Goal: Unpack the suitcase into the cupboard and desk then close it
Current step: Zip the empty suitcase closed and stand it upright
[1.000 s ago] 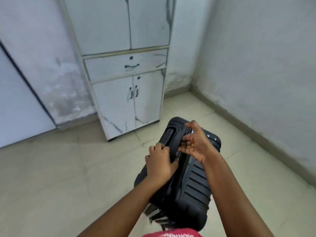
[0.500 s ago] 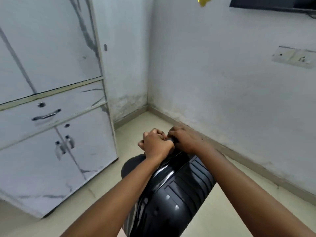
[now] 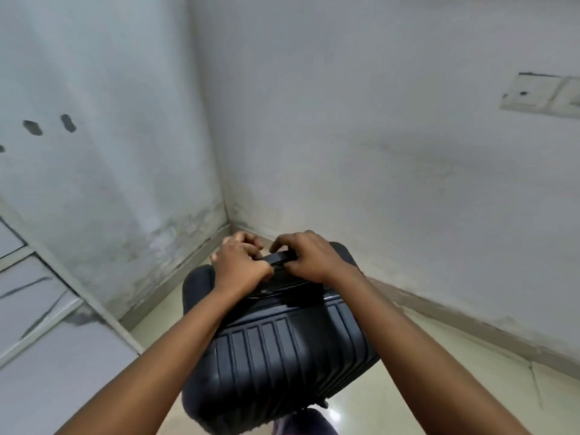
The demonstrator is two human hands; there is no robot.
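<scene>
Both hands sit close together at the middle of the frame, on the far top edge of the black suitcase (image 3: 282, 350). The left hand (image 3: 240, 266) is curled into a loose fist over that edge, its knuckles bent forward and its fingertips hidden on the far side, so what exactly it pinches cannot be told. The right hand (image 3: 309, 257) lies just beside it, fingers bent down round a black handle bar (image 3: 281, 257) that shows in the narrow space between the two hands; thumb and forefinger seem to close on it.

Largest in the picture, the two pale walls meet in a corner (image 3: 227, 221) just above the hands. A switch plate (image 3: 539, 95) hangs on the right wall at the upper right. The cupboard (image 3: 40, 324) fills the lower left edge, its doors and drawer closed. Cream floor tiles (image 3: 455, 387) run along the lower right.

The suitcase stands below the hands, from centre to lower centre, its ribbed shell facing the camera and its two halves together; nothing of what it holds can be seen.

Against half a second ago, the view has swung to the right: the cupboard has slid nearly out at the left, and the wall corner now stands at the centre. The suitcase has turned so its ribs run upright toward the camera. The hands stay on the same top edge.
</scene>
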